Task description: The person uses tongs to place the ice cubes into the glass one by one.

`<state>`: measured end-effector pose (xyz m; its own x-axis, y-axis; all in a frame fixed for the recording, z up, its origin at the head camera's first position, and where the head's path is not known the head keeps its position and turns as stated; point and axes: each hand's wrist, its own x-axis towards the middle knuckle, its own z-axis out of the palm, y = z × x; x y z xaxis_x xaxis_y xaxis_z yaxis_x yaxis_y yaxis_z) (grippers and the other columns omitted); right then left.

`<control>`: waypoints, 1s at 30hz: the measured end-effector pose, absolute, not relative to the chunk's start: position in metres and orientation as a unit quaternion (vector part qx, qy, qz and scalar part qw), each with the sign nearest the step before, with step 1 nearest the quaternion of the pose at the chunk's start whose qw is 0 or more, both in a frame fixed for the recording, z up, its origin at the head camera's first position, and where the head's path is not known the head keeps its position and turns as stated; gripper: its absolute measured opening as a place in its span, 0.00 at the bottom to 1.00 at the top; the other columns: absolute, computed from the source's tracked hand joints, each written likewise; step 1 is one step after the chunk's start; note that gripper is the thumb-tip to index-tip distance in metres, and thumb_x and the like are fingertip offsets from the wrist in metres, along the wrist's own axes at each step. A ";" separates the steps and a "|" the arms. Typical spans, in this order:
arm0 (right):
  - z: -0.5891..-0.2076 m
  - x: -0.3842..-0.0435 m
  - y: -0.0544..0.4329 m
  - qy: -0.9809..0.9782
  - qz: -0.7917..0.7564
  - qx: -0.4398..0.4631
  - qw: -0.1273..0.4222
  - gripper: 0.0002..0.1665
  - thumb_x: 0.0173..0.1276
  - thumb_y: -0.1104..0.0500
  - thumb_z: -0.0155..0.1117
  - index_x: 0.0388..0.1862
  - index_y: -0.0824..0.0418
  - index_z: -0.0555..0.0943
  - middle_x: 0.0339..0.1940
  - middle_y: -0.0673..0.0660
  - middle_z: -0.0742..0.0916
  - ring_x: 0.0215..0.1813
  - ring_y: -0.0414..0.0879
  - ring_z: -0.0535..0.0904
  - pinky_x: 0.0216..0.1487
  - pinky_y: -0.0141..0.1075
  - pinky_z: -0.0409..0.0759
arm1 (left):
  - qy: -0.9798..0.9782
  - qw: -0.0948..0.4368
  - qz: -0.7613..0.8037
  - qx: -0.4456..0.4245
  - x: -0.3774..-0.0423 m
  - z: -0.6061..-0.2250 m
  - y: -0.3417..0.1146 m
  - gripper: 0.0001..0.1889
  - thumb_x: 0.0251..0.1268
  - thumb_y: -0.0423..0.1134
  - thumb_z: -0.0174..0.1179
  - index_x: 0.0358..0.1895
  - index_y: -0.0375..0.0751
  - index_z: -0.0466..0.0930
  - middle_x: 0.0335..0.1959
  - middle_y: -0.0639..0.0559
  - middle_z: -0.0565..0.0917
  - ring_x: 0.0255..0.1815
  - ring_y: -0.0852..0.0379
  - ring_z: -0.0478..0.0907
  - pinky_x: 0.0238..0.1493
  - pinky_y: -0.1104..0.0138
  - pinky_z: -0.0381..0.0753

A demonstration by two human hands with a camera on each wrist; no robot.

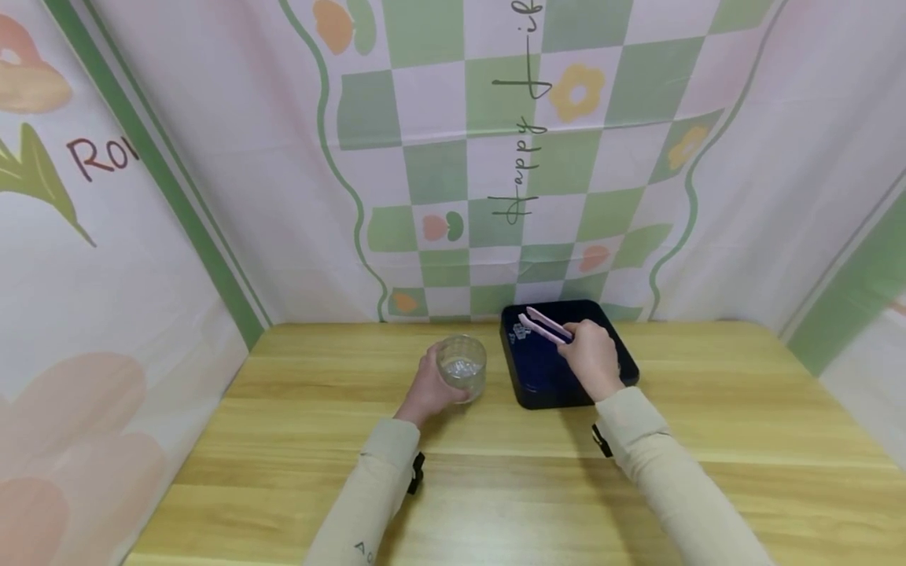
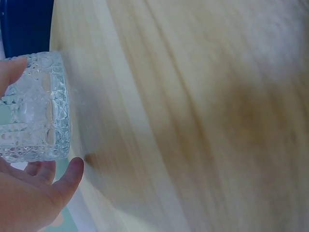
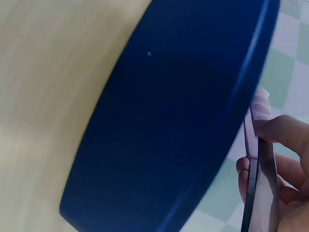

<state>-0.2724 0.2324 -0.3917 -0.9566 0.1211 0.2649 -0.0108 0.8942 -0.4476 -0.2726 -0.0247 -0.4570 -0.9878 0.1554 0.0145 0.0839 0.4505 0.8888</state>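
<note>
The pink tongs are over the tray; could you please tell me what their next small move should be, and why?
Probably, the right hand should lower the tongs slightly and squeeze them on the small pale pieces: the tongs stand open close to those, over the dark tray, while the left hand holds the glass beside it.
</note>
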 end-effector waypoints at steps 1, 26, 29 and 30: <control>-0.393 -0.273 0.233 -0.963 0.228 -0.030 0.141 0.21 0.56 0.63 0.67 0.49 0.69 0.83 0.43 0.70 0.86 0.38 0.65 0.82 0.40 0.57 0.81 | 0.850 0.034 0.520 0.071 -0.273 -0.457 -0.025 0.54 0.35 0.29 0.75 0.72 0.41 0.53 0.67 0.35 0.64 0.68 0.36 0.64 0.70 0.42 0.65; -0.420 -0.278 0.226 -0.970 0.216 -0.026 0.109 0.18 0.55 0.66 0.68 0.45 0.73 0.83 0.41 0.71 0.86 0.38 0.65 0.83 0.40 0.56 0.82 | 0.859 0.033 0.506 0.068 -0.273 -0.458 -0.025 0.53 0.37 0.31 0.75 0.71 0.40 0.52 0.66 0.34 0.64 0.67 0.36 0.65 0.69 0.42 0.67; -0.422 -0.279 0.223 -0.970 0.211 -0.026 0.114 0.17 0.54 0.66 0.68 0.44 0.72 0.83 0.40 0.71 0.86 0.38 0.65 0.82 0.39 0.56 0.82 | 0.858 0.032 0.508 0.065 -0.272 -0.458 -0.025 0.53 0.37 0.31 0.75 0.71 0.41 0.53 0.66 0.34 0.64 0.67 0.36 0.65 0.68 0.42 0.67; -0.423 -0.279 0.223 -0.970 0.209 -0.028 0.117 0.17 0.54 0.66 0.68 0.43 0.71 0.83 0.39 0.71 0.86 0.38 0.65 0.82 0.39 0.56 0.82 | 0.858 0.033 0.509 0.064 -0.272 -0.458 -0.024 0.53 0.37 0.31 0.75 0.71 0.41 0.53 0.66 0.34 0.64 0.67 0.36 0.65 0.68 0.42 0.67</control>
